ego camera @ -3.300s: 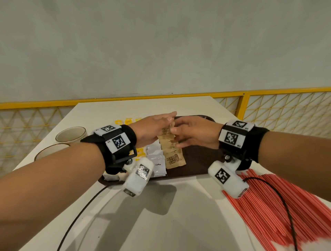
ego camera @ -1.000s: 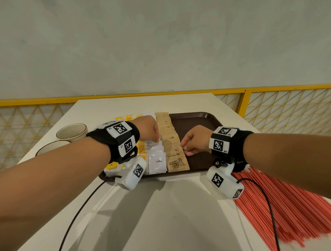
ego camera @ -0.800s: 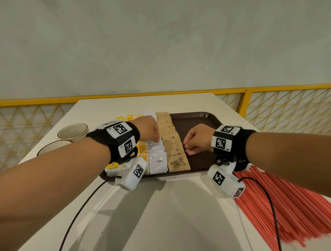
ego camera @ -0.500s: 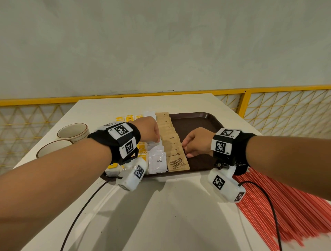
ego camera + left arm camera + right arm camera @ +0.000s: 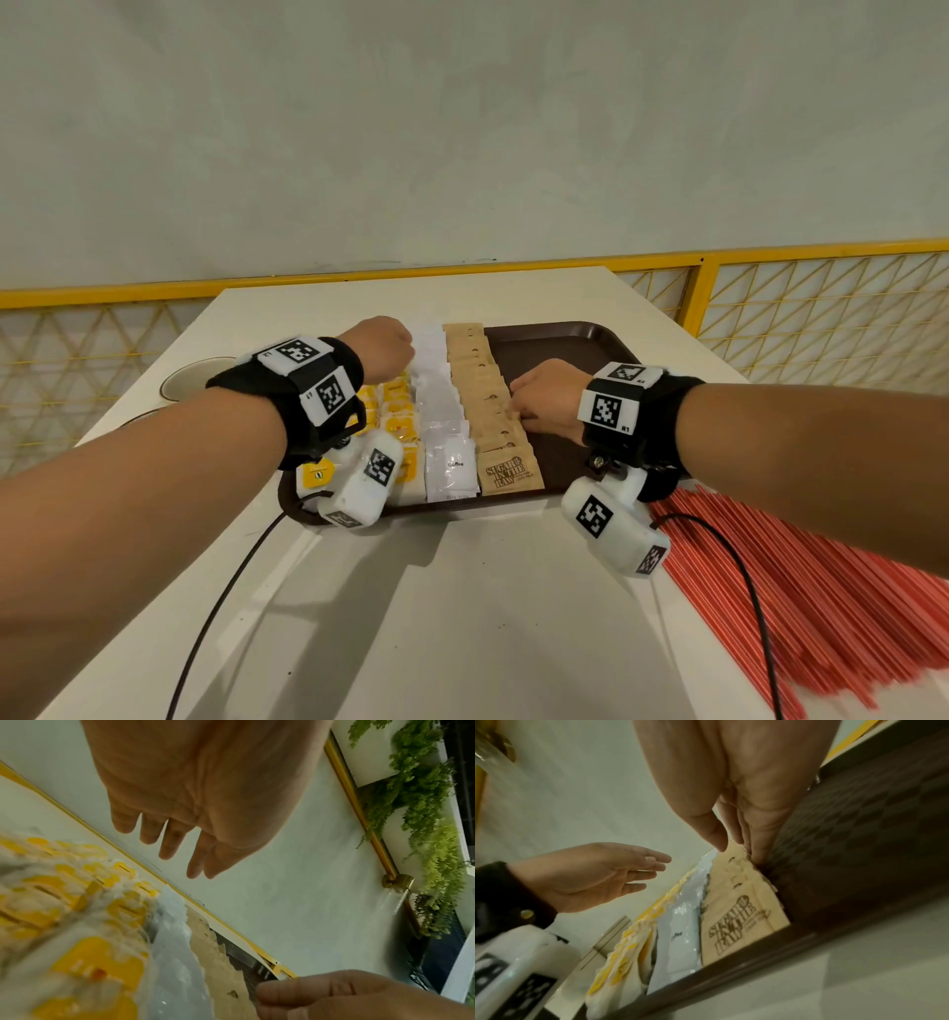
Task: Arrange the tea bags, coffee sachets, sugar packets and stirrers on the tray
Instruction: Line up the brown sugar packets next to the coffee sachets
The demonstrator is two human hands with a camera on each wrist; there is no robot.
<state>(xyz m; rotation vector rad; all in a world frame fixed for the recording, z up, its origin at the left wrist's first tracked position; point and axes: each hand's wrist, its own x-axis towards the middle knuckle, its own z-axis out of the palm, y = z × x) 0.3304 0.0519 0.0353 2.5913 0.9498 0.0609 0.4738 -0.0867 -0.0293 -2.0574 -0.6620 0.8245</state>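
Both hands have come down from the brown packet they held together above the tray, and the sugar row now runs its full length. On the brown tray (image 5: 590, 334) lie three near-to-far rows: yellow tea bags (image 5: 398, 411) on the left, white coffee sachets (image 5: 449, 465) in the middle, brown sugar packets (image 5: 508, 470) on the right.

The right hand (image 5: 547, 395) rests on the tray, its straight fingertips (image 5: 757, 854) nudging the right edge of the sugar row, gripping nothing. The left hand (image 5: 380, 349) hovers over the far end of the tea bags, fingers loose and spread, empty.

I judge this the squaring-up of the sugar row, so three of the four kinds look placed. The red stirrers (image 5: 821, 616) are not yet on the tray, fanned out on the table (image 5: 462, 616) near right. The bare right half of the tray looks meant for them. Next, probably, the right hand must gather a bundle and lay it there without bumping the packets.
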